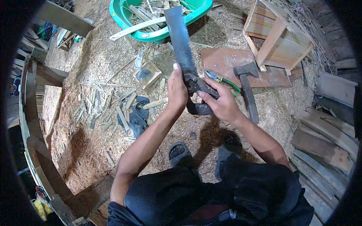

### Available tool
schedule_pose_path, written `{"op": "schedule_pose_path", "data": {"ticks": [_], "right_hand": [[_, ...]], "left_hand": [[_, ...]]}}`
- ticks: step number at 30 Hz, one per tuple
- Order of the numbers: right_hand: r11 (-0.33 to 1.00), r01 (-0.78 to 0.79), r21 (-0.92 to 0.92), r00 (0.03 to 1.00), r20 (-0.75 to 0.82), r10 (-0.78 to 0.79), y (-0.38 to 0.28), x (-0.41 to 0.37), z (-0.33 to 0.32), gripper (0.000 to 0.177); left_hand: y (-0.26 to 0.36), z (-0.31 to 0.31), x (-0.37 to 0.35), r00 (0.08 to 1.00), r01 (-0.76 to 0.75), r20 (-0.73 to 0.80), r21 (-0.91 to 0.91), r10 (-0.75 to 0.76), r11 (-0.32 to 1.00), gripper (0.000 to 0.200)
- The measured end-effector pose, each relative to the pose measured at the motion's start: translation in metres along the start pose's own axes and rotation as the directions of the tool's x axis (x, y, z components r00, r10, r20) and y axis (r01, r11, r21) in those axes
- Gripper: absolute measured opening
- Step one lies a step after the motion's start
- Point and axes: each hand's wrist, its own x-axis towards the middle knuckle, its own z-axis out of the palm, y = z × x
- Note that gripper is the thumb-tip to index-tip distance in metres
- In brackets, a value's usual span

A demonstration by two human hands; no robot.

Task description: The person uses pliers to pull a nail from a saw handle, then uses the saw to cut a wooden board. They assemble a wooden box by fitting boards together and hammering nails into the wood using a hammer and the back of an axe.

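Note:
A handsaw (181,41) with a toothed metal blade and a dark, worn handle (199,108) is held up in front of me, blade pointing away. My left hand (177,88) holds it from the left where blade meets handle, thumb up and most fingers hidden behind. From the right, my right hand (221,101) grips the handle with thumb and fingers. Just beyond that hand, green-handled pliers or shears (226,82) lie near the edge of a reddish-brown board (215,58). An axe (248,96) rests with its head on the board and its handle towards me.
A green tub (124,22) of wood scraps stands ahead. A wooden box-like frame (275,41) is at the far right. Planks (320,147) are piled on the right. Wood offcuts (124,113) and a black plastic bag (141,116) lie on shavings. A curved wooden structure (36,132) borders the left.

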Motion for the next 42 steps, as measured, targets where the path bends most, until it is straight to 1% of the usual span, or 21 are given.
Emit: {"op": "schedule_pose_path", "data": {"ticks": [1,4,7,8,10,11,12,13,16,19,22,25,27,31,34,36,39,42], "right_hand": [[1.000,0.007,0.010,1.000,0.001,-0.007,0.000,0.000,-0.001,0.045],[1.000,-0.011,-0.006,1.000,0.024,0.011,-0.008,0.001,-0.010,0.047],[0.997,-0.037,-0.062,0.989,0.144,0.045,-0.017,0.005,-0.023,0.048],[0.998,-0.059,-0.038,0.987,0.145,0.064,-0.018,0.005,-0.022,0.046],[0.995,-0.104,0.010,0.984,0.147,0.101,-0.020,0.002,-0.020,0.043],[0.995,-0.100,0.027,0.986,0.138,0.095,-0.020,0.000,-0.017,0.044],[0.994,-0.095,0.044,0.988,0.129,0.089,-0.020,-0.001,-0.014,0.045],[0.994,-0.090,0.063,0.989,0.120,0.082,-0.020,-0.002,-0.011,0.046],[0.978,-0.137,0.155,0.983,0.140,0.116,-0.030,-0.004,-0.010,0.045],[0.987,-0.106,0.119,0.987,0.132,0.090,-0.042,-0.005,-0.011,0.043],[0.984,-0.092,0.149,0.988,0.134,0.072,-0.040,-0.006,-0.010,0.042],[0.994,-0.049,0.093,0.995,0.095,0.040,-0.037,-0.011,-0.009,0.041],[0.992,-0.071,0.107,0.993,0.100,0.061,-0.039,-0.013,-0.010,0.042],[0.985,-0.082,0.150,0.993,0.093,0.069,-0.037,-0.014,-0.009,0.043],[0.967,-0.126,0.222,0.989,0.104,0.105,-0.039,-0.014,-0.010,0.043],[0.966,-0.132,0.222,0.988,0.114,0.108,-0.037,-0.013,-0.010,0.043],[0.965,-0.140,0.223,0.986,0.122,0.115,-0.035,-0.013,-0.010,0.043],[0.959,-0.157,0.237,0.982,0.143,0.125,-0.036,-0.012,-0.010,0.043]], "left_hand": [[0.004,-0.001,0.000,0.999,0.032,0.029,-0.031,-0.031,0.999,0.047],[0.011,-0.005,0.009,0.979,-0.165,0.132,0.059,0.156,0.985,0.035],[0.023,-0.012,0.020,0.991,-0.117,0.065,0.009,0.116,0.993,0.027],[0.022,-0.014,0.023,0.988,-0.090,0.116,-0.077,0.098,0.993,0.028],[0.020,-0.006,0.021,0.996,-0.072,0.037,-0.231,0.083,0.970,0.028],[0.020,-0.001,0.020,0.998,-0.067,-0.001,-0.304,0.070,0.950,0.029],[0.026,0.002,0.018,0.999,-0.049,-0.027,-0.286,0.043,0.957,0.030],[0.030,0.002,0.016,0.998,-0.057,-0.036,-0.289,0.048,0.956,0.030],[0.039,0.004,0.013,0.997,-0.075,-0.051,-0.299,0.062,0.951,0.030],[0.045,0.005,0.010,0.995,-0.091,-0.069,-0.312,0.073,0.946,0.030],[0.047,0.005,0.006,0.992,-0.111,-0.094,-0.320,0.085,0.941,0.030],[0.046,0.006,0.003,0.991,-0.110,-0.109,-0.326,0.078,0.939,0.031],[0.040,0.004,0.003,0.987,-0.132,-0.132,-0.304,0.095,0.944,0.031],[0.040,0.004,0.002,0.987,-0.098,-0.153,-0.321,0.051,0.942,0.030],[0.043,0.005,0.001,0.985,-0.084,-0.168,-0.348,0.026,0.934,0.029],[0.046,0.008,0.000,0.982,-0.077,-0.190,-0.368,0.006,0.927,0.028],[0.042,0.005,0.001,0.980,-0.079,-0.197,-0.365,0.006,0.928,0.028],[0.040,0.001,0.002,0.983,-0.108,-0.174,-0.320,0.053,0.941,0.029]]}}
